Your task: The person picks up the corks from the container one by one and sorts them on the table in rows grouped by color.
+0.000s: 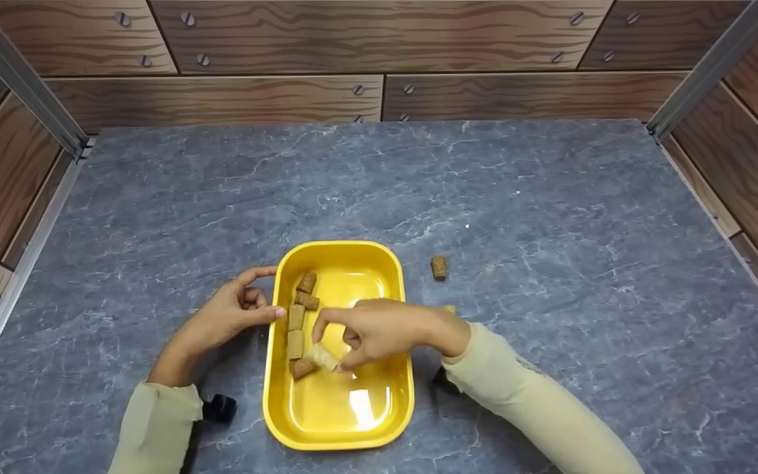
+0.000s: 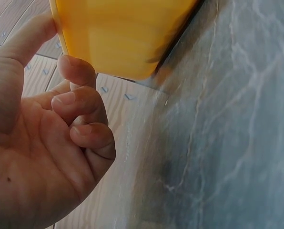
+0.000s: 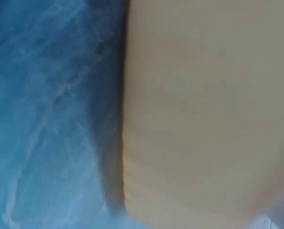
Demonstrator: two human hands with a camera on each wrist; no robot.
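Note:
A yellow plastic tray (image 1: 343, 442) lies on the table, with several brown corks (image 1: 296, 317) in a rough line along its left inner side. My left hand (image 1: 231, 309) holds the tray's left rim: the thumb tip laps over the edge, and the index fingertip touches it farther up. The left wrist view shows its other fingers curled beside the tray wall. Inside the tray, my right hand (image 1: 382, 329) pinches a pale cork (image 1: 321, 357) between thumb and fingers, close above the lowest cork (image 1: 302, 368). A sleeve fills much of the right wrist view, hiding that hand.
One brown cork (image 1: 439, 268) lies on the blue-grey marbled table (image 1: 550, 263), right of the tray. Another cork (image 1: 449, 309) peeks out from behind my right wrist. Wood-patterned panels (image 1: 379, 39) stand at the back and both sides, with metal posts (image 1: 30, 79) at the corners.

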